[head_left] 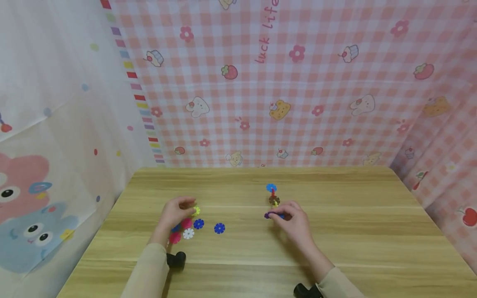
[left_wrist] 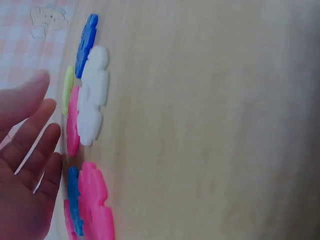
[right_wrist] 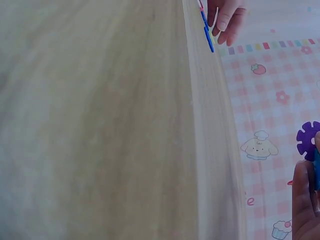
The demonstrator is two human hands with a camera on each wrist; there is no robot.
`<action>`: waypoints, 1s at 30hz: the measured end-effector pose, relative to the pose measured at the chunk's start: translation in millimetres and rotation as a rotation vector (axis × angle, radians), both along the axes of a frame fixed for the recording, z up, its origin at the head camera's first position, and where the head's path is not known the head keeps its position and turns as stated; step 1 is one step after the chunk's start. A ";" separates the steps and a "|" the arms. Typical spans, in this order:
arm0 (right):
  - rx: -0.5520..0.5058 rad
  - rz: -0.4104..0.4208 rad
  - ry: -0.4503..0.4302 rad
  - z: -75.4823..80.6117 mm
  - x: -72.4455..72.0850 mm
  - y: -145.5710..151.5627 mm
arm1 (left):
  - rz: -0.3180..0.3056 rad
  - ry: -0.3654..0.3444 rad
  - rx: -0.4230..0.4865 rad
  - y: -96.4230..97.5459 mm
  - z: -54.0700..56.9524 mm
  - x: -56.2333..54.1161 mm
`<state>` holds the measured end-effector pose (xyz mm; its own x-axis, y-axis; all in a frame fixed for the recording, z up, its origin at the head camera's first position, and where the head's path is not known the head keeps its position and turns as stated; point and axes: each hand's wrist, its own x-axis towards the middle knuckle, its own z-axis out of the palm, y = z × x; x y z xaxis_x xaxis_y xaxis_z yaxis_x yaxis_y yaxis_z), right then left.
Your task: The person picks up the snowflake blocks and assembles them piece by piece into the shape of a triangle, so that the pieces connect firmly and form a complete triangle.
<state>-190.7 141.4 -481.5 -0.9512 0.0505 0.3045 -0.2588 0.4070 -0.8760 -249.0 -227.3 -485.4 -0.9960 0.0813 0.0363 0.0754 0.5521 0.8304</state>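
Observation:
My left hand (head_left: 178,213) reaches over a loose group of notched plastic flower discs, thumb and fingers apart. A yellow-green disc (head_left: 196,211) lies right at its fingertips; a white disc (left_wrist: 92,95) and pink discs (left_wrist: 95,200) are close by. My right hand (head_left: 294,221) pinches the near end of a linked chain of discs, at a purple disc (right_wrist: 306,140) and a blue disc (right_wrist: 317,170). Beyond the fingers the chain runs on through a yellow disc (head_left: 275,204), a brown disc (head_left: 274,200), a red disc (head_left: 273,193) and a light blue disc (head_left: 271,188).
Two dark blue discs (head_left: 219,228) lie to the right of the pile on the wooden table (head_left: 357,231). A pink checked cloth (head_left: 328,91) hangs behind the table, a white patterned one (head_left: 67,116) at the left. Black wrist mounts (head_left: 176,260) sit under both forearms.

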 end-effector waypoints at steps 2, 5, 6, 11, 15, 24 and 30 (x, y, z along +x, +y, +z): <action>-0.011 0.003 0.003 0.0 0.2 0.0 | -0.024 -0.005 0.008 -1.2 -0.7 -1.1; -0.026 0.006 0.007 0.0 0.4 -0.2 | -0.052 -0.001 -0.007 -3.4 -2.6 -2.4; -0.033 0.006 0.005 -0.1 0.4 -0.2 | -0.057 0.003 -0.016 -4.1 -3.0 -2.7; -0.031 0.000 0.003 -0.7 0.5 -0.2 | -0.076 0.023 -0.071 -6.5 -5.4 -4.7; -0.029 0.002 0.004 -1.3 0.3 -0.3 | -0.082 0.039 -0.107 -7.5 -7.1 -6.0; -0.034 0.002 -0.002 -0.8 0.4 -1.5 | -0.094 0.032 -0.101 -8.4 -11.6 -8.8; -0.046 -0.005 -0.023 -0.2 0.0 -1.8 | -0.057 -0.018 -0.105 -5.5 -9.6 -8.4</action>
<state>-190.7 139.5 -481.7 -0.9577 0.0687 0.2795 -0.2362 0.3672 -0.8997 -257.4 -232.8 -495.0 -0.9901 0.1403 0.0064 0.0945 0.6315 0.7696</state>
